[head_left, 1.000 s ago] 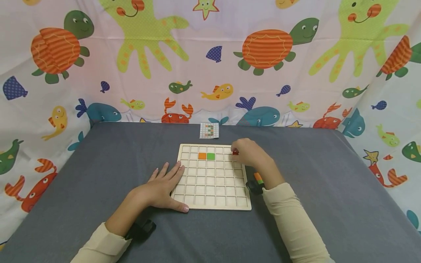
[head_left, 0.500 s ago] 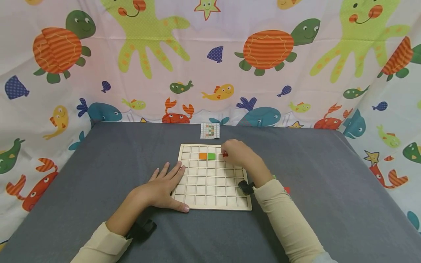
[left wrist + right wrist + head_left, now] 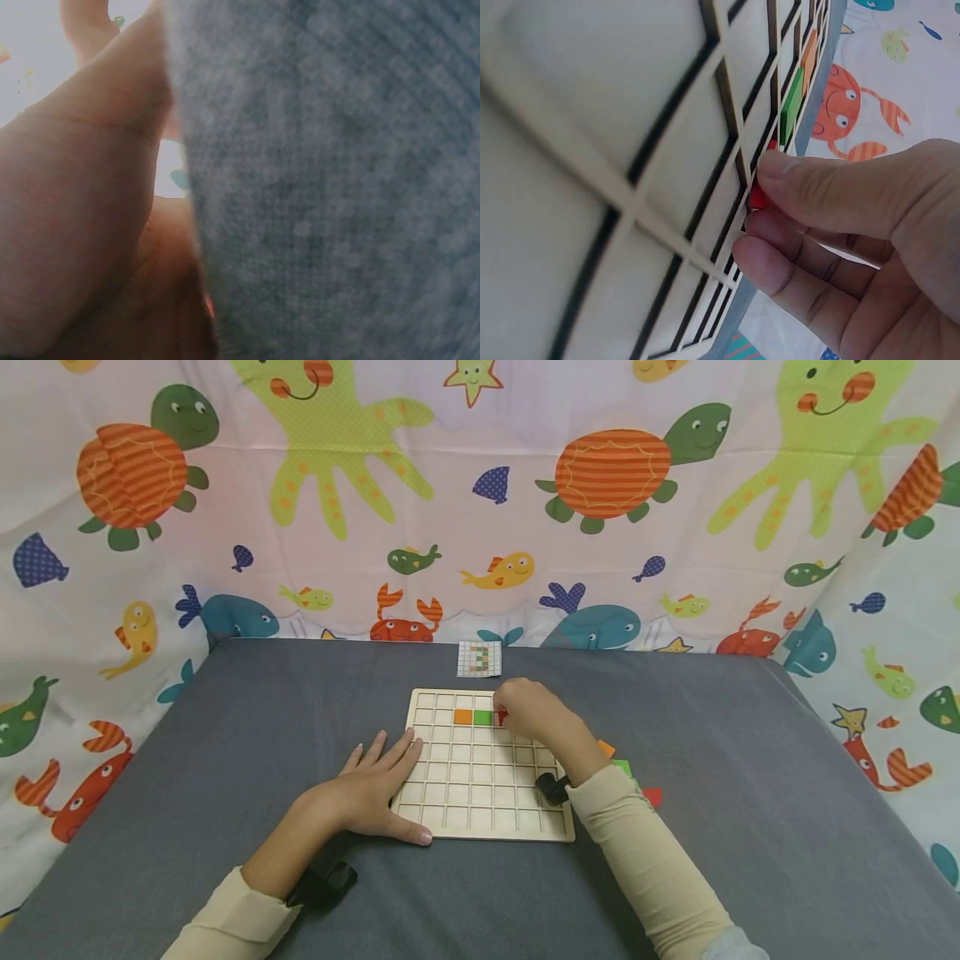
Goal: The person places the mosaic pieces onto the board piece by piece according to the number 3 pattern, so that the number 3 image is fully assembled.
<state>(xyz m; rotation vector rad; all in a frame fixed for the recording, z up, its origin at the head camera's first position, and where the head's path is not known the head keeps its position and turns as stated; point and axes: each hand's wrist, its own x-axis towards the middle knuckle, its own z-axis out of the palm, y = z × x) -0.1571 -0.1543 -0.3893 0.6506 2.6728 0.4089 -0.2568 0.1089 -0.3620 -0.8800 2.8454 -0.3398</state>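
Observation:
A pale wooden grid board (image 3: pixel 480 795) lies on the grey cloth. An orange square tile (image 3: pixel 463 717) and a green square tile (image 3: pixel 482 717) sit side by side in its second row. My right hand (image 3: pixel 534 714) pinches a red square tile (image 3: pixel 758 196) between thumb and fingers at the cell right beside the green tile; the fingers hide part of it. My left hand (image 3: pixel 366 793) rests with spread, straight fingers on the board's left edge, thumb at the near left corner. The left wrist view shows mostly skin and blurred grey cloth.
A small printed grid card (image 3: pixel 479 659) lies behind the board. Right of the board, partly behind the right forearm, lie a loose orange tile (image 3: pixel 606 749), a green tile (image 3: pixel 623 767) and a red tile (image 3: pixel 652 797). A patterned sea-animal curtain (image 3: pixel 442 485) surrounds the table.
My right hand has moved left along the board's upper rows with the red tile, up to the green tile. Loose tiles right of the forearm have come into view. The left hand stays put.

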